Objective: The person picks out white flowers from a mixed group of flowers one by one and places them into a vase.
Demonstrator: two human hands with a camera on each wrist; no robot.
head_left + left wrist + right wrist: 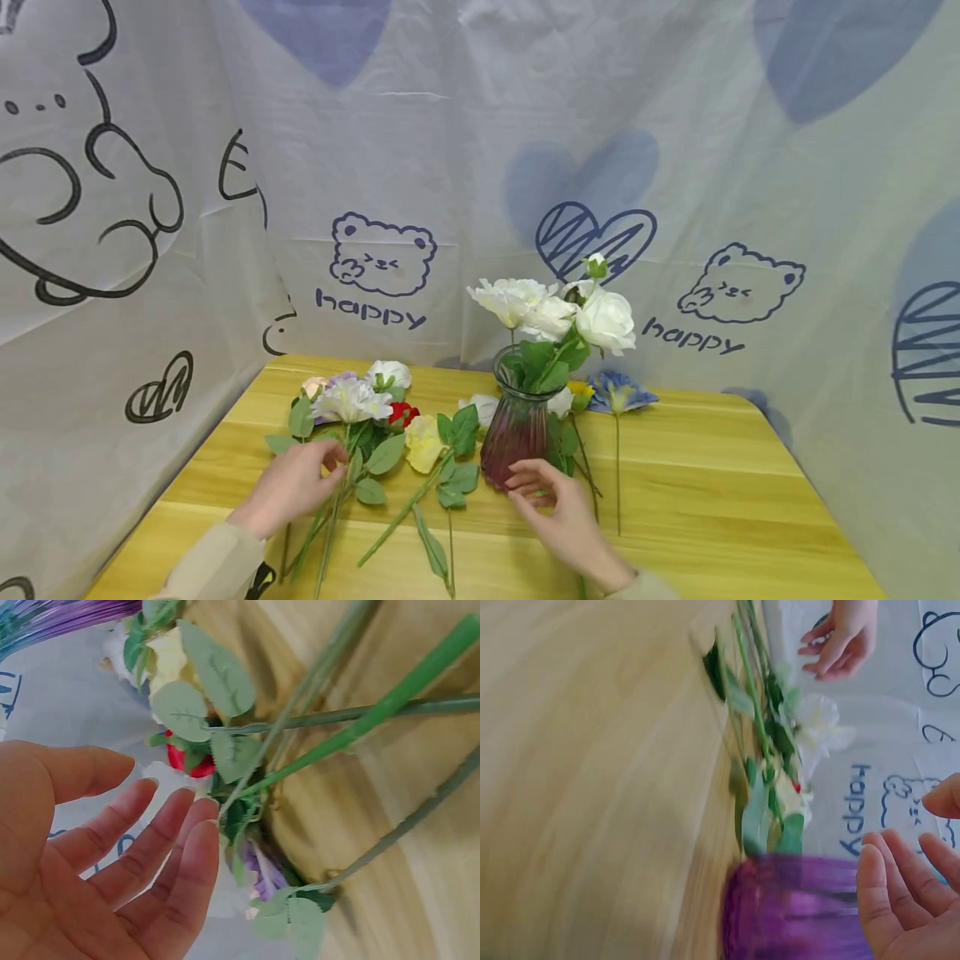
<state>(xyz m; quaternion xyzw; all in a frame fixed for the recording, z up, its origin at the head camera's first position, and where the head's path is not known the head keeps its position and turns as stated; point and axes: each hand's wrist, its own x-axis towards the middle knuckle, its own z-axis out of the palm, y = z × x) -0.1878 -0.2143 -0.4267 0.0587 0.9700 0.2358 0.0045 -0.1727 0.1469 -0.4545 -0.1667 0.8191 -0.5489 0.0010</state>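
Observation:
A ribbed purple glass vase stands on the table, with white flowers and green leaves rising from its mouth. My right hand is just in front of the vase's lower part, its fingers loosely bent and holding nothing; whether it touches the glass I cannot tell. Over the stems of a pile of artificial flowers on the left hovers my left hand. Nothing lies between its thumb and fingers in the left wrist view. Near it are a large white flower, a red flower and a purple petal.
A pale yellow flower lies between the pile and the vase. Right of the vase, a blue flower lies with its stem toward me. Behind the wooden table hangs a printed white cloth.

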